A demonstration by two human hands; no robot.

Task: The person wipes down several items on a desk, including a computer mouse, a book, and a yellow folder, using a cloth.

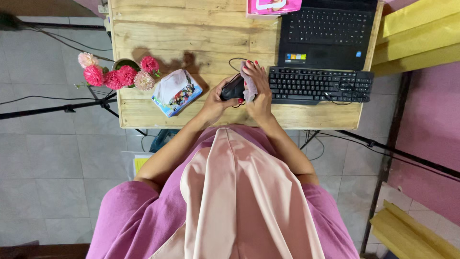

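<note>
We work at a bare wooden plank table (191, 29) standing on a grey tiled floor (52, 158), with a pink wall (431, 139) at 3 o'clock and yellow boards (417, 33) at 1 o'clock. Near the table's front edge, our left hand (215, 100) grips a black mouse (233, 88), and our right hand (256, 88) presses a pale wipe (248, 82) onto it with fingers closed. A black keyboard (318, 85) sits just beside at 3 o'clock, a laptop (328, 31) at 1, a tissue pack (176, 92) and pink flowers (120, 74) at 9; open planks lie at 11 o'clock.
</note>
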